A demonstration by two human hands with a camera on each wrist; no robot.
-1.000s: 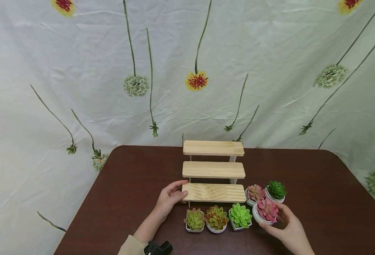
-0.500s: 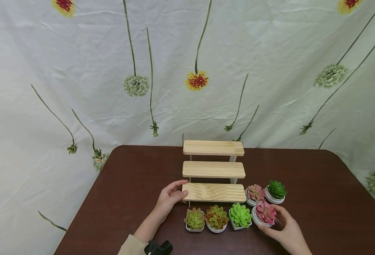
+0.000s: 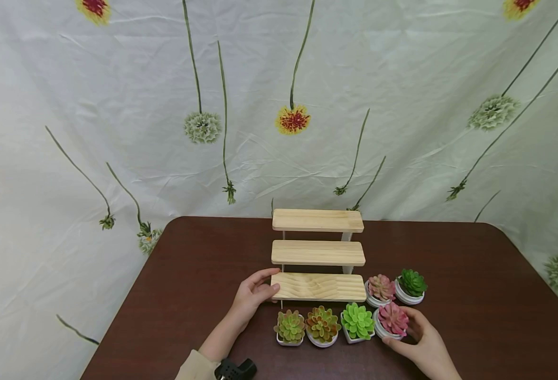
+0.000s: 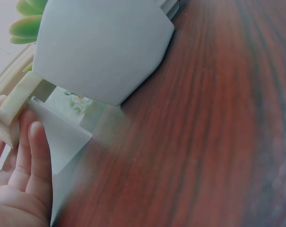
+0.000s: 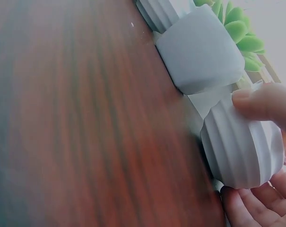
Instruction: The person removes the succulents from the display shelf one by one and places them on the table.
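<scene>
My left hand (image 3: 252, 293) pinches the left end of the lowest board of a three-tier wooden shelf stand (image 3: 319, 287), thumb above and fingers below. In the left wrist view the board's end (image 4: 15, 104) sits between thumb and fingers. My right hand (image 3: 423, 338) holds a pink succulent (image 3: 393, 319) in a ribbed white pot (image 5: 239, 146), thumb on the near side and fingers round the far side. The pot stands on the table, close to the bright green succulent (image 3: 357, 320) in its square white pot (image 5: 202, 52).
Two more potted succulents, one reddish-green (image 3: 323, 323) and one green with pink tips (image 3: 290, 325), stand in a row before the stand. Behind the held pot are a pale pink succulent (image 3: 381, 287) and a dark green one (image 3: 412, 283). A flowered cloth (image 3: 241, 158) hangs behind the brown table (image 3: 203, 264).
My right hand has slid the pink succulent a little to the left, nearer the bright green one. The left hand keeps its place on the shelf stand.
</scene>
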